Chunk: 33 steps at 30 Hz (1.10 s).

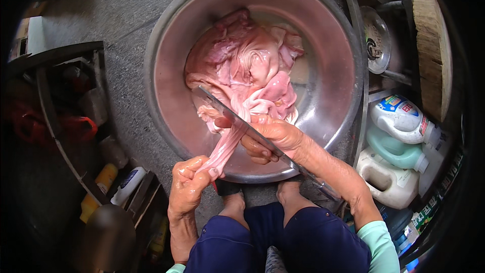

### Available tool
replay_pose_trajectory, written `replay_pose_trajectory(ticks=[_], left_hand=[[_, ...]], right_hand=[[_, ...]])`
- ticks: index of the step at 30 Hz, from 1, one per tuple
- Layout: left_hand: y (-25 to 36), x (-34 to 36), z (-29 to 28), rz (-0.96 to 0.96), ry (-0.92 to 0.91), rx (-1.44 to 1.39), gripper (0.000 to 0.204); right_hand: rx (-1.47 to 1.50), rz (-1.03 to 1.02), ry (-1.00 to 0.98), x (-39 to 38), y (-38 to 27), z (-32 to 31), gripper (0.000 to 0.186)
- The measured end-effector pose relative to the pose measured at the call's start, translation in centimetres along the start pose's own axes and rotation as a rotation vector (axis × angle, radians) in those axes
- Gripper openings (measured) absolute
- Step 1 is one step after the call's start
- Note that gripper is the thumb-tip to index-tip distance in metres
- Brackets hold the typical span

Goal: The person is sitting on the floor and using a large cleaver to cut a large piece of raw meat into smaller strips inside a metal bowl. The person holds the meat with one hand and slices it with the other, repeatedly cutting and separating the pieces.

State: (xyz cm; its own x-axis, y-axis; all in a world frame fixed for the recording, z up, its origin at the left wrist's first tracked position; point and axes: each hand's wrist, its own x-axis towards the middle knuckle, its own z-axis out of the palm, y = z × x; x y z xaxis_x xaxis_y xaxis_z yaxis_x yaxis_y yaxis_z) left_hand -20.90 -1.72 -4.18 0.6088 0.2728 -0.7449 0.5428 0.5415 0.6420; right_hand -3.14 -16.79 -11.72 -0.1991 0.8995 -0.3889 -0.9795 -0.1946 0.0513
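Observation:
A large steel basin [166, 45] sits on the grey floor and holds a heap of pale pink raw offal [242, 65]. My left hand [188, 184] is closed on a stretched strip of offal [226, 146], pulled out over the basin's near rim. My right hand [273, 139] grips a long knife [218, 104], its blade angled up and left across the strip and against the heap. My bare feet and dark blue trousers show just below the basin.
Several plastic detergent jugs [399, 141] stand at the right beside a round wooden block [432, 53] and a metal lid [376, 38]. A dark metal rack [60, 121] with bottles [108, 184] and red bags stands at the left.

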Motion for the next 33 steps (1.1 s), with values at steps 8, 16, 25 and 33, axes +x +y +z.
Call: replay_pose_trajectory(ticks=[8,16,25,33], left_hand=[[-2.1,-0.8,-2.2,0.092,0.044,-0.17,0.027],[-2.4,-1.8,-2.9,0.198,0.14,-0.325,0.024],[-2.8,-2.7,-5.5,0.333,0.165,-0.42,0.01],[1.5,0.4,1.5,0.204,0.201,0.652,0.049]], right_hand=[[0.008,-0.099,-0.062,-0.3,-1.1,-2.6,0.029],[-0.035,-0.185,-0.148,-1.0,-3.3,-6.2,0.041],[-0.086,-0.292,-0.065,-2.7,-4.7,-6.1,0.037],[-0.328,-0.308,0.143,-2.6,-2.9,-3.0,0.026]])
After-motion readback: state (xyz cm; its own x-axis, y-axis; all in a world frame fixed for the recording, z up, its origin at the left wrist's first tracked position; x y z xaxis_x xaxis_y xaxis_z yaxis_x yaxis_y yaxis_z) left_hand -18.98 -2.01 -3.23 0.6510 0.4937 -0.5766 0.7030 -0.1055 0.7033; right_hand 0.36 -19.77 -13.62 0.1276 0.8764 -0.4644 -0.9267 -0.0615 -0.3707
